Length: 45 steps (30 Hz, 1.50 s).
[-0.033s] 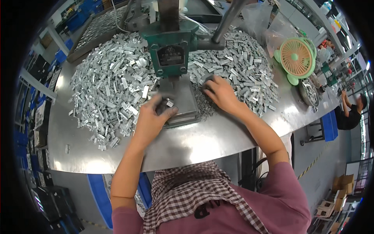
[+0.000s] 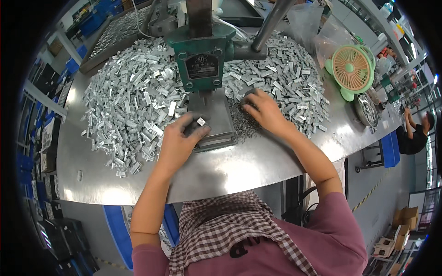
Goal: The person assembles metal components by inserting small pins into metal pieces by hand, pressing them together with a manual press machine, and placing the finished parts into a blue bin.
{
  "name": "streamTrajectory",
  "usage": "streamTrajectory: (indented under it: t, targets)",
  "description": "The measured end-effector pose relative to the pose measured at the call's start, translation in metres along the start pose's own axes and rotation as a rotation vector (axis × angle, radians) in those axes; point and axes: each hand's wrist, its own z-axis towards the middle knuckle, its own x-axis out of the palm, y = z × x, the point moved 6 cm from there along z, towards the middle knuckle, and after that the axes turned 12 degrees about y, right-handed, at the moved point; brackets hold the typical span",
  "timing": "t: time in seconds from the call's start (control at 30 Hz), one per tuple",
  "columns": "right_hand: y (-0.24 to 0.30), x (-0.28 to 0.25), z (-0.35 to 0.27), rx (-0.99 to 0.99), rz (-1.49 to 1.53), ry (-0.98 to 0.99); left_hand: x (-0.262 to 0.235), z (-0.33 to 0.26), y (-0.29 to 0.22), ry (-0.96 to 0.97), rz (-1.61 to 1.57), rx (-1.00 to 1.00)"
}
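we see the small metal piece [image 2: 201, 121] between the thumb and fingers of the left hand [image 2: 177, 138], which look pinched on it, over the left front part of the steel base plate [image 2: 220, 115]. it lies on the near side of the ram [image 2: 206, 99], toward the worktop's [image 2: 221, 172] front edge; the left hand is the nearer one. only a short bright face shows, so we cannot tell its long axis.

the right hand [image 2: 266, 112] curls at the near-left edge of the right heap [image 2: 294, 78], just beside dark, wiry shavings [image 2: 244, 122]; we cannot tell whether it grips anything. the left heap [image 2: 129, 106] spreads toward the worktop's left edge: shiny, blocky silver bits, angular and jumbled. the press [image 2: 198, 60] is painted green, the worktop smooth, reflective metal.
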Motion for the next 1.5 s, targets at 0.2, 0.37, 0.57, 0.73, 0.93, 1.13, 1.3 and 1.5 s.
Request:
streamTrajectory:
  t: [0.2,0.37,0.57,0.73,0.93,1.13,1.3,1.5]
  targets:
    - [-0.015,0.007,0.002,0.239,1.09,0.135,0.006,0.009,-0.025,-0.096,0.136,0.147]
    - [0.0,0.016,0.0,0.309,1.648,0.256,0.015,0.018,-0.027,-0.153,0.201,0.193]
    - [0.047,-0.016,0.011,0.072,1.146,0.146,0.015,0.02,-0.016,-0.181,0.25,0.19]
    - [0.06,-0.016,0.019,-0.028,0.859,0.074,0.015,0.019,-0.019,-0.16,0.215,0.182]
    - [0.062,-0.024,0.02,-0.068,0.708,0.067,0.014,0.019,-0.021,-0.169,0.253,0.181]
    - [0.067,-0.028,0.022,-0.171,0.571,0.061,0.015,0.021,-0.017,-0.155,0.211,0.172]
    - [0.074,-0.032,0.014,-0.146,0.444,0.042,0.014,0.023,-0.019,-0.133,0.215,0.164]
    - [0.08,-0.031,-0.003,-0.326,0.182,-0.124,0.004,0.022,-0.007,-0.238,0.203,0.136]
